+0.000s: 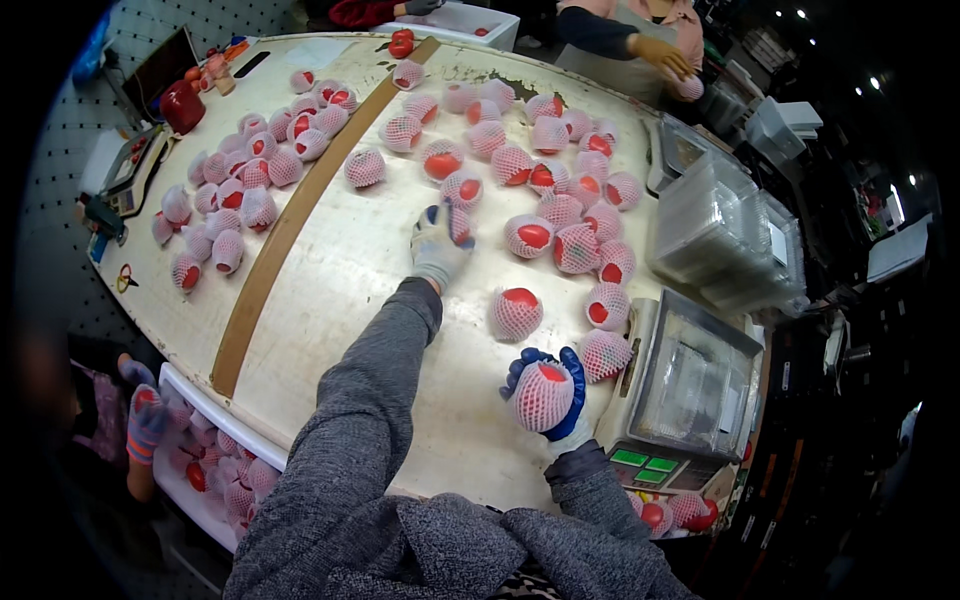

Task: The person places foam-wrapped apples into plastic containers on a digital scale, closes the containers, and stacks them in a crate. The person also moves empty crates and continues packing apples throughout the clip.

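My right hand (575, 400), in a blue-and-white glove, holds up a round red fruit in a white foam net sleeve (543, 398), its fingers curled round the far side. Stretched out over the table, my left hand (440, 252) wears a pale glove with blue fingertips. Its fingers close on another netted red fruit (461, 226), partly hidden by the hand. Between my hands sits one netted fruit (517, 314), and a further one (605, 356) lies just beyond my right hand, beside the scale. Several more netted fruits (577, 247) spread over the table's right half.
A digital scale (640, 445) bearing clear plastic boxes (700, 370) stands at right, with stacked clear boxes (708, 215) behind. A brown strip (290, 235) divides the white table (330, 300); netted fruits cluster beyond it. A white crate (270, 450) is at lower left. Co-workers' gloved hands (665, 55) show around.
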### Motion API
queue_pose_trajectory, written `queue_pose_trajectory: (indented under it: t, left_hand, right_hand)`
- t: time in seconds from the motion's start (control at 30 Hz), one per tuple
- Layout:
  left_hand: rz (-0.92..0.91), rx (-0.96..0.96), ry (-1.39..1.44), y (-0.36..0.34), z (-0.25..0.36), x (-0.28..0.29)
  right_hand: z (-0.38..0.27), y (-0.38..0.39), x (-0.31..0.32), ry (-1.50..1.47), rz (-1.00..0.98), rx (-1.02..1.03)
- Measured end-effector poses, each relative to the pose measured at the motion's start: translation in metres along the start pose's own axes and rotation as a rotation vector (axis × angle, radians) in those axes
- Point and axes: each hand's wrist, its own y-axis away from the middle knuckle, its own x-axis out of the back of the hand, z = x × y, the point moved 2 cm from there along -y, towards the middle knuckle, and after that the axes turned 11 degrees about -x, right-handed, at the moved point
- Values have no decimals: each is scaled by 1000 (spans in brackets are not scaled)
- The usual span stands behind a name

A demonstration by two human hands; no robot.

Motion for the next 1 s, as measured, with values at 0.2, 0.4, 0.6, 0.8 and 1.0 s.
queue_pose_trajectory:
  t: [0.2,0.4,0.6,0.8,1.0]
  left_hand:
    - [-483,-123,1514,49,20,36]
    - [-230,-375,733,12,2,52]
    - [-143,198,-455,-122,-104,62]
    - [82,266,-452,-131,-158,36]
    - [85,535,1492,-73,-152,36]
  right_hand:
    - [-4,-26,-4,229,16,7]
    - [11,-12,-5,-26,-43,-161]
    - [23,18,-10,-36,35,-133]
    - [15,21,-7,-12,171,-149]
    - [8,35,-39,-346,-111,-100]
